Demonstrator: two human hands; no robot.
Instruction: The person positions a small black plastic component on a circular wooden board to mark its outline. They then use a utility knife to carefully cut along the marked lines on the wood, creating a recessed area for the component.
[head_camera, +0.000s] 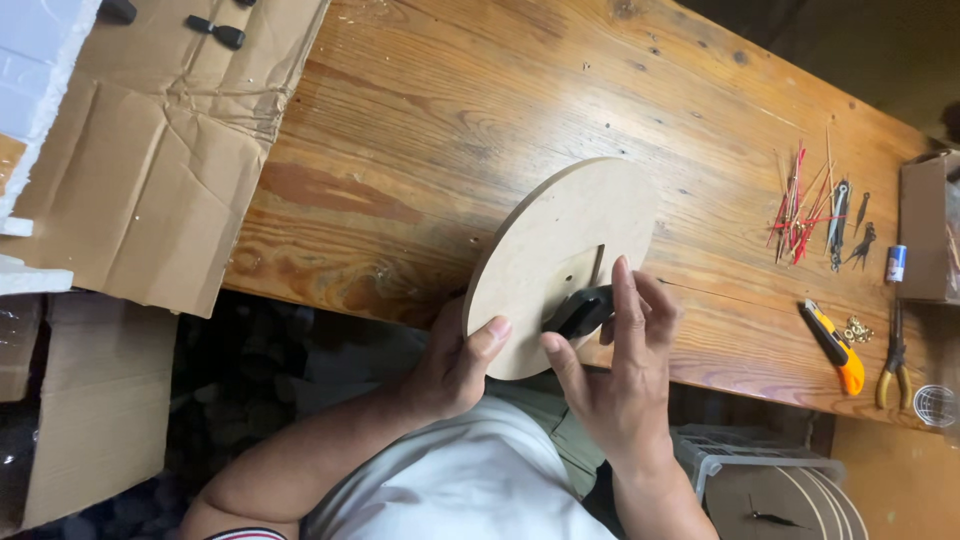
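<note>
Table (450, 120) bears our round wood disc (560, 250), tilted over the near edge. L hand (455, 365) grips its lower rim; R hand (620, 360), closer, pinches the black box (580, 312) at disc centre w/ fingers narrow.

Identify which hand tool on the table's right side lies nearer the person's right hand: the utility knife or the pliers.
The orange-and-black utility knife; it lies between the right hand and the yellow-handled pliers, which sit farther toward the table's end.
</note>
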